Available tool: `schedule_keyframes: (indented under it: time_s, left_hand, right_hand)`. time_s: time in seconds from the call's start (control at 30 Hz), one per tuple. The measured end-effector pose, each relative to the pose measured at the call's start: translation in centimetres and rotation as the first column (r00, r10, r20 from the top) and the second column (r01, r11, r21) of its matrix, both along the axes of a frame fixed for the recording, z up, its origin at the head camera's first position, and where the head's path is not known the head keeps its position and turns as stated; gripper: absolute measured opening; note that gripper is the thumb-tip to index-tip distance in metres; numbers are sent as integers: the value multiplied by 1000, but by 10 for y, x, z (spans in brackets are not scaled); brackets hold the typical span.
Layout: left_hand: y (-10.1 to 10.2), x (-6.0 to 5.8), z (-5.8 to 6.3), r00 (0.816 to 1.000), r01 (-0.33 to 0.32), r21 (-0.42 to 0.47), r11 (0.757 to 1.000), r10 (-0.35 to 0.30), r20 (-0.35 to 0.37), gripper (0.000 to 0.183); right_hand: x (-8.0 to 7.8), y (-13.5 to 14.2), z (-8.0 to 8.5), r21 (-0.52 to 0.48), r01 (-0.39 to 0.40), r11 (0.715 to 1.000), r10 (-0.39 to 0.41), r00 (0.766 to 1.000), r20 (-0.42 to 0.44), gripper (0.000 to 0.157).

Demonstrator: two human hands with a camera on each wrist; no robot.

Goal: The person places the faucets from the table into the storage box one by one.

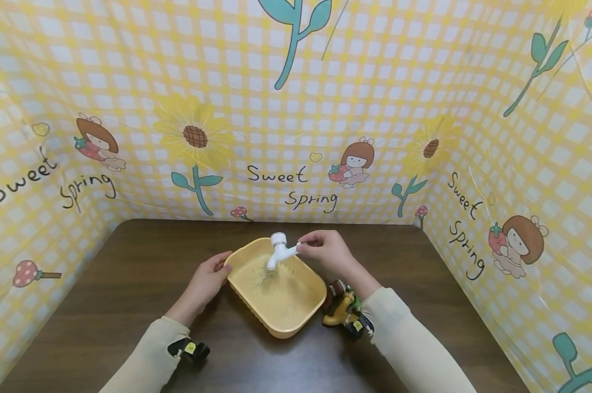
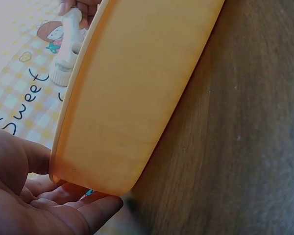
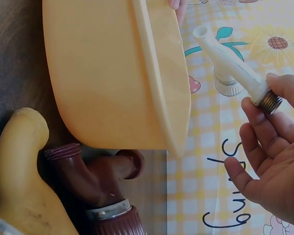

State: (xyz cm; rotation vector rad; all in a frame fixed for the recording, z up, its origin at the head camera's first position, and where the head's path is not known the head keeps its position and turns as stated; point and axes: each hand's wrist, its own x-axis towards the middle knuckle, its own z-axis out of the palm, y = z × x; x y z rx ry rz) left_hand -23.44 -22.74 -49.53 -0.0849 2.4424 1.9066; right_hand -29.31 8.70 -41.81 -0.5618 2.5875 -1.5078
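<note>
A white plastic faucet (image 1: 280,252) hangs over a yellow basin (image 1: 281,331), its spout pointing down. My right hand (image 1: 327,252) pinches the faucet's threaded metal end between thumb and fingers, as the right wrist view shows. On the basin's left side, my left hand (image 1: 204,284) grips the rim at a corner. In the left wrist view its thumb lies on the rim and its fingers curl under the yellow wall (image 2: 132,98). Thin dark marks (image 1: 263,277) show on the basin floor below the spout; what they are is unclear.
Right of the basin, under my right forearm, lie a yellow faucet (image 3: 19,161) and a dark red faucet (image 3: 98,178). A bit of something green (image 1: 357,302) shows beside them. Checked cloth walls (image 1: 276,136) enclose the brown table (image 1: 148,256) at the back and sides.
</note>
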Motion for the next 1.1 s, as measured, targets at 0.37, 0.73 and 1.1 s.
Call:
schedule_keyframes:
  time_s: [0.37,0.73,1.1]
  left_hand:
    - [1,1,0,1000,0,-9,1000,0,1,50]
    - [0,0,-1,1000,13,19,1000,-13,-14,51]
    - [0,0,-1,1000,8,10,1000,-8,-9,51]
  right_hand:
    - [-5,-13,-2,19,-29,999,29,999,-30,20]
    - [-9,-26,-1,24,-71,997,72,997,-16,19]
    - [-9,-38,-4,26,-88,996,86,995,53,17]
